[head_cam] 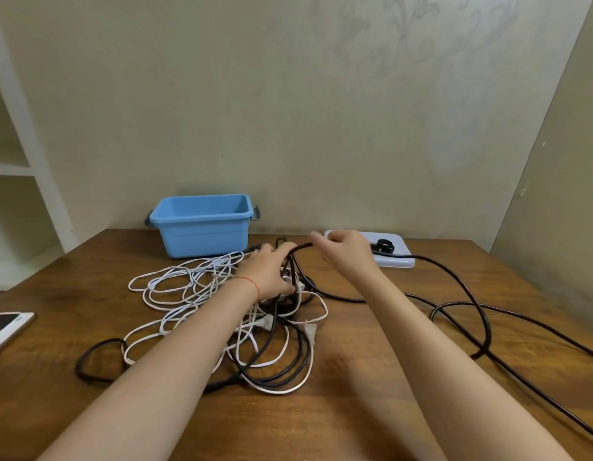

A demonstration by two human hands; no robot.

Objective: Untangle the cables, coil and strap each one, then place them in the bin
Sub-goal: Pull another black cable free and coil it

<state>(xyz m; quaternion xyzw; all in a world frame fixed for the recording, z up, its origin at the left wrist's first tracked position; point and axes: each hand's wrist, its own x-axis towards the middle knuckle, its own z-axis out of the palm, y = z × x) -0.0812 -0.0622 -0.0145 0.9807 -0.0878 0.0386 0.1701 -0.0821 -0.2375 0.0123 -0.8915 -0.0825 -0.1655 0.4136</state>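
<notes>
Phone point(7, 326) sits far left, out of the way. Blue bin point(202, 232) waits at the back. Left hand point(271, 272) grips the tangle of white cables point(188, 284), probably pinning it, while right hand point(341, 249) pinches the black cable point(454, 277) to pull it free. White tray point(394, 259) behind crowds things slightly.

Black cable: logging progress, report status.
Left hand and right hand both grip thick black cable. White cables tangled with it. Blue plastic bin empty.
</notes>
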